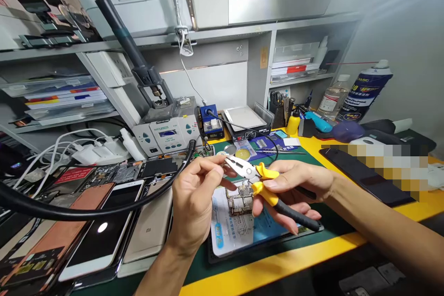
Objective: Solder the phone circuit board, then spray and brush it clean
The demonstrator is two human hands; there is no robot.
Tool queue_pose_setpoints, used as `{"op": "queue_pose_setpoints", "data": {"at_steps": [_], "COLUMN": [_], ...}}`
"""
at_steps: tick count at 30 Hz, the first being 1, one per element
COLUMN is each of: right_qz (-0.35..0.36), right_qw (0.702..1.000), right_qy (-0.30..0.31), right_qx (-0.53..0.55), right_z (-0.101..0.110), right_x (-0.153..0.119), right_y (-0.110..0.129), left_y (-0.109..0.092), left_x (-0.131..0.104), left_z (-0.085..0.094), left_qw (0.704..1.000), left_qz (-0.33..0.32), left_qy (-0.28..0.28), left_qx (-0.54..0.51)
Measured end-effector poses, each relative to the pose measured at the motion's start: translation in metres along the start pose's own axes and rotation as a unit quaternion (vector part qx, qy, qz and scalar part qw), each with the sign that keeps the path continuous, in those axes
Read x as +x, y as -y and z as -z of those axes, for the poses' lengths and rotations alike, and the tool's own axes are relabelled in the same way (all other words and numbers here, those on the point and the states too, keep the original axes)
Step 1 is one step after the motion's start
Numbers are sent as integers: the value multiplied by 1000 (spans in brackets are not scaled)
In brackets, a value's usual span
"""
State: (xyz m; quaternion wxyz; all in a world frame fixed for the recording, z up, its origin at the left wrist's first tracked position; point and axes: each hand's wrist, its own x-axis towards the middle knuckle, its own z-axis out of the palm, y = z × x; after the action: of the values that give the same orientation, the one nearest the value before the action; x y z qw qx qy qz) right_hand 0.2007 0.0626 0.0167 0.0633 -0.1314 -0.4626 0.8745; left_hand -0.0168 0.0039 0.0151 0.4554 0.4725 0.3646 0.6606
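Combination pliers (249, 171) with yellow and black handles are in my right hand (291, 185), their jaws pointing left and the handles spread apart. My left hand (197, 194) is closed in a pinch, its fingertips right at the tip of the plier jaws. Whatever small thing it may hold there is too small to make out. Below the pliers, a phone circuit board (240, 201) lies on a blue and white printed work pad (225, 238). My hands and the pliers hide part of that pad.
Several phones (104, 226) lie at the left, crossed by a thick black hose (104, 212). Behind stand a hot-air station (168, 134) and a heating plate (246, 122). A dark phone (364, 173), a spray can (364, 92) and a bottle (333, 97) are at the right.
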Motion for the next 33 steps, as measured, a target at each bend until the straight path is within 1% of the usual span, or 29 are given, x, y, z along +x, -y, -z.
{"op": "queue_pose_setpoints", "data": {"at_steps": [8, 15, 19, 21, 22, 25, 26, 28, 33], "right_qz": [8, 26, 44, 46, 39, -3, -14, -22, -33], "right_qw": [1000, 999, 998, 996, 994, 983, 981, 982, 986], "right_qy": [27, 29, 44, 67, 91, 141, 139, 114, 79], "right_qx": [6, 3, 17, 28, 43, 114, 133, 150, 141], "right_z": [7, 7, 12, 17, 19, 24, 24, 23, 16], "right_x": [5, 4, 13, 18, 20, 18, 16, 10, 4], "right_y": [-7, -3, -9, -15, -17, -22, -23, -22, -22], "left_y": [-1, -1, 1, 3, 3, 5, 5, 6, 6], "left_x": [-3, -3, -4, -5, -5, -6, -7, -7, -8], "left_z": [0, -1, 1, 2, 3, 4, 4, 4, 4], "left_qw": [1000, 1000, 1000, 1000, 1000, 999, 999, 999, 999], "left_qz": [4, 8, 3, 0, -2, -6, -8, -13, -20], "left_qy": [-5, -13, -15, -19, -22, -25, -25, -24, -19], "left_qx": [-9, -6, 2, 10, 14, 26, 29, 33, 37]}}
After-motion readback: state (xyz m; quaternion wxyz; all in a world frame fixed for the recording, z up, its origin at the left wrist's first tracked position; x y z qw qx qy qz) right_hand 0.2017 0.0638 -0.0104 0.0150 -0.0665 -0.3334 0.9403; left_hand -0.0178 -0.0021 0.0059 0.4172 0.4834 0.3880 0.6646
